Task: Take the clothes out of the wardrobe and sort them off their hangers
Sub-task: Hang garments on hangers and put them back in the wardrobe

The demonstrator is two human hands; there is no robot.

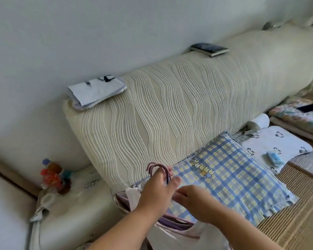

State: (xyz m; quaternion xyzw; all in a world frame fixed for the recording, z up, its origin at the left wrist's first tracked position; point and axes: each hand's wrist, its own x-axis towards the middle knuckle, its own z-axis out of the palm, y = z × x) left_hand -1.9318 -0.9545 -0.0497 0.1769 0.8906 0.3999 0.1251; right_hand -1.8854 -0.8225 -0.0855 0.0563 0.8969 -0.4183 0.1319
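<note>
The left hand (153, 191) had its fingers curled round a bunch of pink and purple hanger hooks (158, 167), which stood up above the knuckles. The right hand (195, 200) was just beside it, with bent fingers whose tips were at a pale edge of fabric; it could not be told if they pinched this fabric or only touched it. Under both hands hung the clothes (173, 225), pale garments with purple and pink neck trims, still on their hangers and lying over the near edge of the bed.

Behind the hands lay a blue and yellow checked pillow (229, 177) with a small cartoon print, its far edge against the cream ribbed headboard (170, 98). On top of the headboard rested folded papers (96, 91) at the left and a dark book (209, 48) further right. At the left of the headboard stood some bottles (52, 175), blurred. To the right of the pillow lay a white cloth (271, 141) with small dark figures, and a blue packet (274, 157) on it. Further right, a phone (309, 107) lay on a folded floral blanket (296, 116). A woven mat (296, 204) covered the bed.
</note>
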